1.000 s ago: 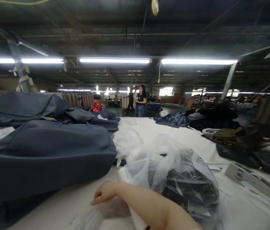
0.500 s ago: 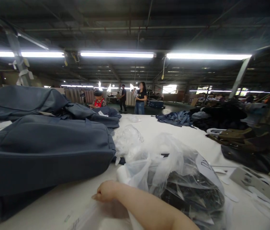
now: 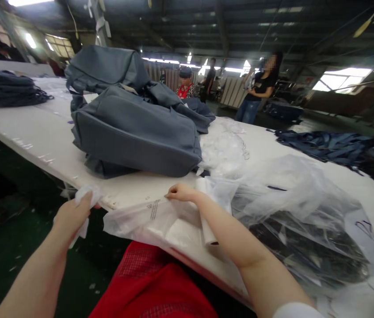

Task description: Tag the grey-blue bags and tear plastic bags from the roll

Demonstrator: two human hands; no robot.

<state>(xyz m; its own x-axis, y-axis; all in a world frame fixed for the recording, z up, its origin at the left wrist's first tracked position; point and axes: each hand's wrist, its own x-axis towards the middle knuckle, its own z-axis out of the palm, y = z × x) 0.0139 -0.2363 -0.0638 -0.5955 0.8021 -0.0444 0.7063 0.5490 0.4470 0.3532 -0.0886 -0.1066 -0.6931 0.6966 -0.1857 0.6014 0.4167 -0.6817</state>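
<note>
My left hand (image 3: 70, 216) is closed around a crumpled white sheet (image 3: 89, 194), off the table's front edge; whether it is paper or thin plastic I cannot tell. With its fingers pinched, my right hand (image 3: 182, 193) holds the upper edge of a translucent plastic bag (image 3: 137, 221) with small dark print. That bag lies over the table edge and hangs slightly past it. Beside my right wrist lies a white roll (image 3: 208, 232), partly under my forearm. Dark blue-grey fabric bags (image 3: 137, 137) are piled just beyond both hands.
Right of my forearm, a large clear plastic sack (image 3: 306, 221) holds dark items. Crumpled clear plastic (image 3: 223, 152) sits mid-table. Folded dark blue pieces (image 3: 8, 86) lie far left, dark straps (image 3: 322, 143) far right. Several people, including a standing person (image 3: 256, 88), are beyond the white table (image 3: 54, 132).
The view has swung left and down, bringing my left hand with the crumpled white sheet into sight. My right hand still pinches the plastic bag, which now shows more fully.
</note>
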